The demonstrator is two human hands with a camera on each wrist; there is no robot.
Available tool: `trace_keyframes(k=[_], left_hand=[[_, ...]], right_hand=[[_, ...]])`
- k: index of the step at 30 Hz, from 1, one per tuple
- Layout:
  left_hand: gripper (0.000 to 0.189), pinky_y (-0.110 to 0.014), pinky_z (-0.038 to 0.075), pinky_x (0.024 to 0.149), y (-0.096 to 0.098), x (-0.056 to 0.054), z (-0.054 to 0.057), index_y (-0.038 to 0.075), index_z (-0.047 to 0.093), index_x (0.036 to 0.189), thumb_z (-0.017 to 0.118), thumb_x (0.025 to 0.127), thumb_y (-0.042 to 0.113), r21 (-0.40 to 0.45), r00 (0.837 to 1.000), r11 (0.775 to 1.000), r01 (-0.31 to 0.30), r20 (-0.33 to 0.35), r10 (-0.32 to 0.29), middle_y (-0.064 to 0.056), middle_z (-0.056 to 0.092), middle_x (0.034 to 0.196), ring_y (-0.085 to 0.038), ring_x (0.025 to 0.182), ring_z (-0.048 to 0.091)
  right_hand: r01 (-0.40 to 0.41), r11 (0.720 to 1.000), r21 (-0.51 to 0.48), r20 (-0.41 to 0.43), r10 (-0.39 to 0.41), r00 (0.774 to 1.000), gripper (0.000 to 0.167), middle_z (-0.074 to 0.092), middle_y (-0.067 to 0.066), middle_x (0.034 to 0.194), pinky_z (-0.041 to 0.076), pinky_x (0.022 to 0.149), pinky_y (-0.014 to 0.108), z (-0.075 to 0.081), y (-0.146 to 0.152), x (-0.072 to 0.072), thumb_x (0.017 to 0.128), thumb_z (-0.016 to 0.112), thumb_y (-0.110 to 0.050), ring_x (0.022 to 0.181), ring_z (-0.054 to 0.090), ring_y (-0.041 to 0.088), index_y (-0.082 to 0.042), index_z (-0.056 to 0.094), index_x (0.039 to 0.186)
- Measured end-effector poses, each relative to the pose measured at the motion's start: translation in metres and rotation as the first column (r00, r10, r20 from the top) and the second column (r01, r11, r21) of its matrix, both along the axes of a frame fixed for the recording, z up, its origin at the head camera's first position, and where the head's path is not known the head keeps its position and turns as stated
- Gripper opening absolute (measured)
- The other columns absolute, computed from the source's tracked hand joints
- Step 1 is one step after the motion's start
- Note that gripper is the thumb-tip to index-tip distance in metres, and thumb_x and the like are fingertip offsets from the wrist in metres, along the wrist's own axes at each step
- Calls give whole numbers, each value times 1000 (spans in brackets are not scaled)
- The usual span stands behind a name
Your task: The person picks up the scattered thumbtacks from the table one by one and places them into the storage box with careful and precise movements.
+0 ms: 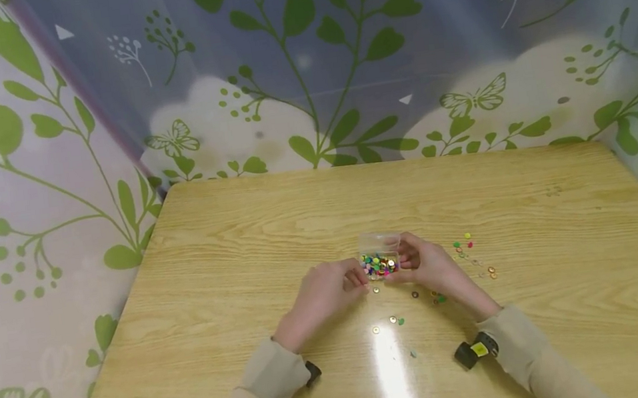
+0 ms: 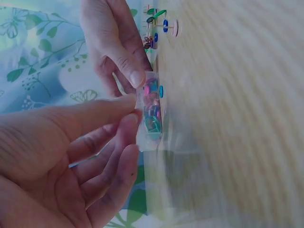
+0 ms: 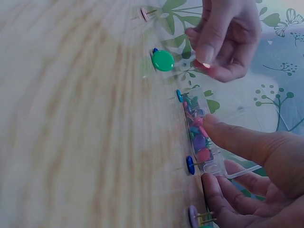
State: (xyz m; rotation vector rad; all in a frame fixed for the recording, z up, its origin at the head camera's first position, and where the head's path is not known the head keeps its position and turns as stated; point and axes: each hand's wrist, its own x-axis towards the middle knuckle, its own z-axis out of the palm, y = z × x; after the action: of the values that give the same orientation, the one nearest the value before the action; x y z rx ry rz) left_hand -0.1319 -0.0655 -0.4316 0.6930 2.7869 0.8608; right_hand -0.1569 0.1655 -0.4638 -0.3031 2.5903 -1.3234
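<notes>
A small clear plastic box (image 1: 382, 277) filled with colourful thumbtacks (image 1: 377, 263) sits on the table, its see-through lid (image 1: 374, 243) raised at the back. My right hand (image 1: 429, 265) grips the box from its right side, thumb at the front edge and fingers behind. My left hand (image 1: 331, 289) is at the box's left front corner, thumb and fingertips together. In the right wrist view, that left hand (image 3: 230, 40) pinches a small shiny thumbtack (image 3: 206, 65), apart from the box. The box's contents show through its wall (image 2: 152, 107) in the left wrist view.
Loose thumbtacks lie about the wooden table (image 1: 227, 238): a gold one (image 1: 393, 319) in front of the box, a green one (image 1: 442, 299) by the right wrist, several farther right. A curtain printed with leaves (image 1: 301, 60) hangs behind the table.
</notes>
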Motion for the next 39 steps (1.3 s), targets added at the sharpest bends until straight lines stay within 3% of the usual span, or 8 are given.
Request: trace_keyframes(k=[10,18,25,30,39], left_hand=[[8,-19,50,57,11,-20,7,18,77,99,77,91,20,90,985,988,-124,-111,134,4,77,92,-10,72,70],[12,-18,49,56,12,-20,8,17,77,104,75,93,20,86,982,987,-138,-118,148,2,77,98,-12,74,71],[4,-20,51,59,2,-9,14,20,78,95,75,93,18,40,995,998,-45,-89,48,5,77,93,-8,70,69],[4,-19,51,64,-1,2,11,22,77,94,75,93,19,12,999,999,44,-12,-44,9,75,90,-4,71,65],[8,-17,47,64,-1,25,3,25,74,84,81,87,22,-65,974,976,206,111,-198,16,68,77,4,67,57]], right_hand=[[-5,1000,-2,-1,5,1000,67,67,14,121,56,90,42,0,0,0,77,89,-22,101,66,26,-9,56,135],[-9,1000,-3,-7,9,1000,66,67,14,119,56,90,42,0,-1,1,78,89,-22,100,66,25,-9,57,134],[-4,1000,-7,0,4,1000,65,67,13,116,56,89,41,1,0,2,78,89,-21,99,65,25,-9,57,134],[-9,1000,-6,0,9,1000,66,66,12,116,56,87,40,1,1,2,79,89,-22,99,63,24,-9,56,135],[-2,1000,3,1,2,1000,67,66,12,115,56,90,42,1,1,1,77,89,-24,101,63,25,-9,56,134]])
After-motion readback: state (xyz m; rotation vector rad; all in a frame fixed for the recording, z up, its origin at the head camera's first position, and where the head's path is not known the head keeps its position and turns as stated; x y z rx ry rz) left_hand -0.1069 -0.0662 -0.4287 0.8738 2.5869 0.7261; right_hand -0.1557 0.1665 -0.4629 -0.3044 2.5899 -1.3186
